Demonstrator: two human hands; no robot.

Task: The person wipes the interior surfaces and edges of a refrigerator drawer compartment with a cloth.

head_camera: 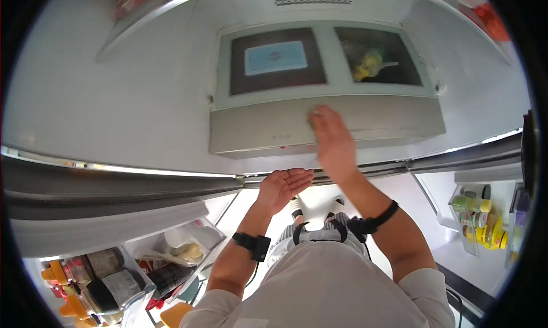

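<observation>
My right hand (336,142) reaches over the grey front panel (261,120) of a refrigerator drawer unit, fingers stretched forward on its surface. A small greenish patch shows at its fingertips, too blurred to tell whether it is something held. My left hand (284,189) is lower and to the left, palm up and slightly cupped, with nothing in it. It is near the refrigerator's front edge, apart from the panel. Through the glass lid (332,58) above the panel I see a blue box (276,57) on the left and a yellow-green item in plastic (370,65) on the right.
Open doors flank me. The left door bin (141,300) holds several bottles (113,289) with dark or orange parts; the right bin (466,238) holds yellow containers (490,234). Shelf edges (171,7) curve overhead. Dark straps circle both forearms, with cables hanging down.
</observation>
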